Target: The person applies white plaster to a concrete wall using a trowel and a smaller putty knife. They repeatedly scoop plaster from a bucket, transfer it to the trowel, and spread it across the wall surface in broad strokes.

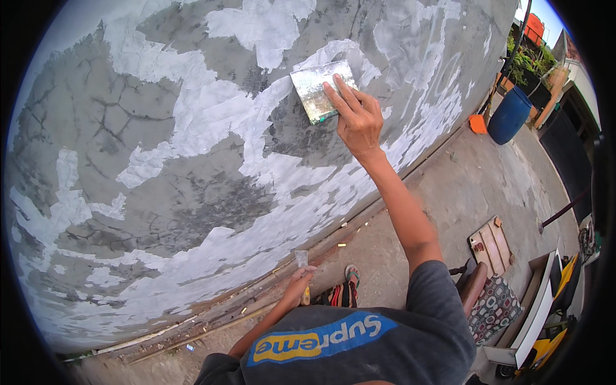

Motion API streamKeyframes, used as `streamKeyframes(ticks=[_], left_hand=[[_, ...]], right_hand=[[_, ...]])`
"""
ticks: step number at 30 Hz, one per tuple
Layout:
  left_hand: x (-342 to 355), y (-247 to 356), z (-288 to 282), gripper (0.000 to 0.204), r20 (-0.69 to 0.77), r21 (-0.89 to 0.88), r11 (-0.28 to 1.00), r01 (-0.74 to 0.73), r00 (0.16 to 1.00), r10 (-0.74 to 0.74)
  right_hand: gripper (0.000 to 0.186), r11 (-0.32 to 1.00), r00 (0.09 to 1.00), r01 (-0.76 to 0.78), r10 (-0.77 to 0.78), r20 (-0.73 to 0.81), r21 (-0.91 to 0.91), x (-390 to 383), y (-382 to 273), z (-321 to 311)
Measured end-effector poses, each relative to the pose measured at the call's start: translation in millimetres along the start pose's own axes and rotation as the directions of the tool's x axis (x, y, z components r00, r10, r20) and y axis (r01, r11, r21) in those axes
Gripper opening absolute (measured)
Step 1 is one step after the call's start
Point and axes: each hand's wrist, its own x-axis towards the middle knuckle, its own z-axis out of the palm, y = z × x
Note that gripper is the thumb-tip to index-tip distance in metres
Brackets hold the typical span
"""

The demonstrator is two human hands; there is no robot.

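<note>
Where the white filler [208, 115] spreads across the upper middle of the frame, the flat metal scraper [313, 93] lies at the wall [144, 122], just beyond the fingertips of the right hand [360, 122]. Of the two hands, the right is by far the nearer to this scraper and already holds it: two fingers stretch over its shiny face, the others curl at its lower right side, and the thumb is hidden, so I cannot tell how it grips behind. The scraper looks close to square, without a clear long axis; its top edge runs across the frame, rising slightly to the right, and seems to meet the wall, though whether the whole edge touches I cannot tell. Judging from this pose, the lie of that top edge against the wall is the relation that counts, with bare grey patches to its left and below it. Well apart, at the lower middle of the frame, the left hand [297, 285] is closed round the yellow handle of a putty knife [301, 259], whose long axis runs up the frame, blade uppermost, near the foot of the wall and clear of the scraper.
</note>
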Motion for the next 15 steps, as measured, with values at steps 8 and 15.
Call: streamKeyframes(ticks=[8, 15], left_hand=[[4.3, 18.6, 6.7, 0.022, -0.024, -0.055, 0.994, 0.09, 0.996, -0.091], [7.4, -2.2, 11.1, 0.021, 0.045, -0.025, 0.999, 0.037, 0.998, -0.036]], right_hand=[[0.058, 0.968, 0.972, -0.126, 0.077, 0.222, 0.218, -73.2, -48.5, -18.6], [0.062, 0.924, 0.951, -0.309, 0.305, 0.052, 0.225, -1.9, -34.8, -6.2]])
